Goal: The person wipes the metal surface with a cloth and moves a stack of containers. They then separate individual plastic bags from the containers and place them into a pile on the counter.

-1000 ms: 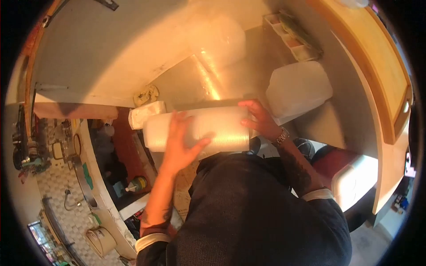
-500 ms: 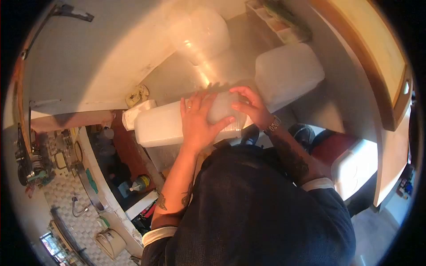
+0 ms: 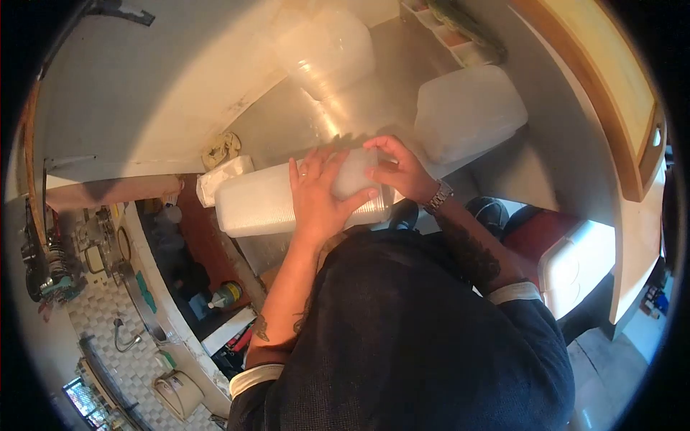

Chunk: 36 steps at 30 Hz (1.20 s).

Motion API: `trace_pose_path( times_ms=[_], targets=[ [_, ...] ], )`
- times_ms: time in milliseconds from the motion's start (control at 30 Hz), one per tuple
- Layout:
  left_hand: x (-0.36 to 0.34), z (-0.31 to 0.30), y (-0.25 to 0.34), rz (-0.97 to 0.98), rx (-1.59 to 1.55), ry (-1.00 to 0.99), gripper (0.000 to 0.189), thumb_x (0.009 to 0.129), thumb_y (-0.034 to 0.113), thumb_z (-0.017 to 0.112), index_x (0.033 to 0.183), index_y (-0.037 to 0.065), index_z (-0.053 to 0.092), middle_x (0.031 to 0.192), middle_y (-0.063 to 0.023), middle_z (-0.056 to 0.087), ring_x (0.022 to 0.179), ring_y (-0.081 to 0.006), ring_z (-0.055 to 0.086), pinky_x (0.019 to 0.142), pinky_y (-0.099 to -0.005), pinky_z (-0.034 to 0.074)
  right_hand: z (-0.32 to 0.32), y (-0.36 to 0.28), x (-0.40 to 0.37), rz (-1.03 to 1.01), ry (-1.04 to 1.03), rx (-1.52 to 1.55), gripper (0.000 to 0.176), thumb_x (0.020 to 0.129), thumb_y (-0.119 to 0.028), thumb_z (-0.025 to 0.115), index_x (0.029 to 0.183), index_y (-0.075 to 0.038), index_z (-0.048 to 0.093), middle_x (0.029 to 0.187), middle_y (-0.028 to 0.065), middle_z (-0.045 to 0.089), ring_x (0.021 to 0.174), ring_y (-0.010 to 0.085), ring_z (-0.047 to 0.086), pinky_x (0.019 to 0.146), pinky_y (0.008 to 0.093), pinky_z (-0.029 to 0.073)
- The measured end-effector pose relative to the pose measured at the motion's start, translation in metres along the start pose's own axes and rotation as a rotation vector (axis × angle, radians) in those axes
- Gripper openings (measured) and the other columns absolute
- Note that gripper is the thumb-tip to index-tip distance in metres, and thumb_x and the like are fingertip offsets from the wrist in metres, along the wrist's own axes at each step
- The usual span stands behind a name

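A long stack of nested translucent plastic containers (image 3: pixel 255 197) lies on its side across the front of the metal counter, its ridged rims showing along the lower edge. Spread over its middle is my left hand (image 3: pixel 320 197), fingers apart and palm down on the plastic. My right hand (image 3: pixel 402 169) is at the stack's right end, thumb and bent fingers closed around the end containers; its fingertips are partly hard to make out. Just beyond that hand sits another wrapped stack of translucent containers (image 3: pixel 471 111).
A large clear plastic bundle (image 3: pixel 323 54) stands at the back of the metal counter (image 3: pixel 392 79). A small white packet (image 3: pixel 224 179) touches the stack's left end. At the back right is a divided tray (image 3: pixel 449 36). A wooden-edged panel (image 3: pixel 611 86) rises on the right.
My right hand has shifted slightly left, its fingers curling more at the stack's end. My left hand stays spread on the stack. The view has moved slightly.
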<state>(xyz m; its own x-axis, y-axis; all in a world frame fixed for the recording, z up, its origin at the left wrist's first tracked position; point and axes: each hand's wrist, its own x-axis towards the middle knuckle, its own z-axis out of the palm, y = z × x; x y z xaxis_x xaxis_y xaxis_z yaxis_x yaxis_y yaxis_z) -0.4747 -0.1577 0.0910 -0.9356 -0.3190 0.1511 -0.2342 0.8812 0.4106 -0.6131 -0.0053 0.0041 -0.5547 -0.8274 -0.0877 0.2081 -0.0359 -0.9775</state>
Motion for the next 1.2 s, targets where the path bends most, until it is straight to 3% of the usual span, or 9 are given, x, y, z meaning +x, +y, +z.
trace_pose_path(
  times_ms=[67, 167, 367, 467, 567, 867, 1067, 1200],
  targets=[
    [-0.005, -0.003, -0.006, -0.014, -0.004, 0.001, 0.082, 0.072, 0.062, 0.084, 0.135, 0.011, 0.067, 0.140, -0.0180, 0.060, 0.139, -0.0376, 0.049, 0.122, -0.0633, 0.018, 0.005, -0.008, 0.000, 0.025, -0.033, -0.028, 0.044, 0.094, -0.006, 0.072, 0.134, -0.007, 0.055, 0.135, 0.0054, 0.054, 0.129, 0.0162, 0.053, 0.110, 0.0372, 0.044],
    [-0.009, -0.007, -0.013, -0.034, -0.005, 0.002, 0.080, 0.073, 0.061, 0.084, 0.135, 0.011, 0.067, 0.140, -0.0175, 0.061, 0.139, -0.0373, 0.049, 0.122, -0.0632, 0.018, 0.014, 0.001, 0.008, 0.023, -0.033, -0.048, 0.050, 0.089, -0.021, 0.081, 0.132, -0.012, 0.057, 0.132, 0.0047, 0.053, 0.129, 0.0202, 0.052, 0.110, 0.0449, 0.045],
    [-0.009, -0.009, -0.015, -0.045, -0.011, 0.017, 0.077, 0.074, 0.060, 0.083, 0.133, 0.012, 0.069, 0.139, -0.0168, 0.062, 0.139, -0.0370, 0.050, 0.122, -0.0621, 0.019, 0.019, 0.013, 0.022, -0.005, -0.005, -0.049, 0.045, 0.084, -0.013, 0.077, 0.124, -0.009, 0.057, 0.125, 0.0057, 0.054, 0.124, 0.0190, 0.054, 0.102, 0.0399, 0.049],
    [-0.010, -0.008, -0.017, -0.054, -0.033, 0.040, 0.073, 0.076, 0.058, 0.083, 0.133, 0.014, 0.070, 0.137, -0.0163, 0.062, 0.139, -0.0365, 0.050, 0.122, -0.0609, 0.019, 0.013, 0.016, 0.025, -0.100, -0.005, -0.208, 0.044, 0.082, -0.011, 0.075, 0.122, -0.009, 0.057, 0.124, 0.0055, 0.055, 0.121, 0.0186, 0.054, 0.101, 0.0370, 0.049],
    [-0.011, -0.007, -0.018, -0.060, -0.049, 0.057, 0.068, 0.077, 0.052, 0.083, 0.132, 0.014, 0.070, 0.136, -0.0156, 0.063, 0.139, -0.0359, 0.049, 0.123, -0.0596, 0.018, 0.014, 0.018, 0.023, -0.032, 0.035, -0.058, 0.046, 0.076, -0.008, 0.071, 0.120, -0.009, 0.057, 0.119, 0.0038, 0.056, 0.118, 0.0168, 0.053, 0.106, 0.0357, 0.042],
    [-0.009, -0.006, -0.019, -0.090, -0.058, 0.059, 0.063, 0.075, 0.043, 0.084, 0.129, 0.014, 0.070, 0.137, -0.0134, 0.062, 0.140, -0.0358, 0.048, 0.124, -0.0592, 0.017, 0.012, 0.005, 0.014, 0.008, 0.027, 0.018, 0.049, 0.080, -0.007, 0.064, 0.128, -0.007, 0.055, 0.124, 0.0047, 0.056, 0.120, 0.0168, 0.053, 0.105, 0.0344, 0.043],
    [-0.007, -0.007, -0.018, -0.072, -0.057, 0.074, 0.062, 0.075, 0.038, 0.086, 0.129, 0.013, 0.069, 0.135, -0.0133, 0.063, 0.135, -0.0334, 0.052, 0.123, -0.0584, 0.019, 0.010, 0.003, 0.007, 0.063, 0.001, 0.022, 0.054, 0.086, -0.014, 0.074, 0.136, -0.006, 0.054, 0.135, 0.0079, 0.056, 0.131, 0.0221, 0.050, 0.112, 0.0382, 0.042],
    [-0.010, -0.009, -0.018, -0.079, -0.059, 0.058, 0.062, 0.074, 0.035, 0.087, 0.129, 0.012, 0.069, 0.134, -0.0136, 0.063, 0.135, -0.0340, 0.053, 0.123, -0.0585, 0.020, 0.035, 0.001, -0.021, 0.079, 0.228, -0.254, 0.050, 0.091, -0.020, 0.073, 0.136, -0.007, 0.056, 0.127, 0.0101, 0.063, 0.117, 0.0243, 0.058, 0.106, 0.0386, 0.047]
  ],
)
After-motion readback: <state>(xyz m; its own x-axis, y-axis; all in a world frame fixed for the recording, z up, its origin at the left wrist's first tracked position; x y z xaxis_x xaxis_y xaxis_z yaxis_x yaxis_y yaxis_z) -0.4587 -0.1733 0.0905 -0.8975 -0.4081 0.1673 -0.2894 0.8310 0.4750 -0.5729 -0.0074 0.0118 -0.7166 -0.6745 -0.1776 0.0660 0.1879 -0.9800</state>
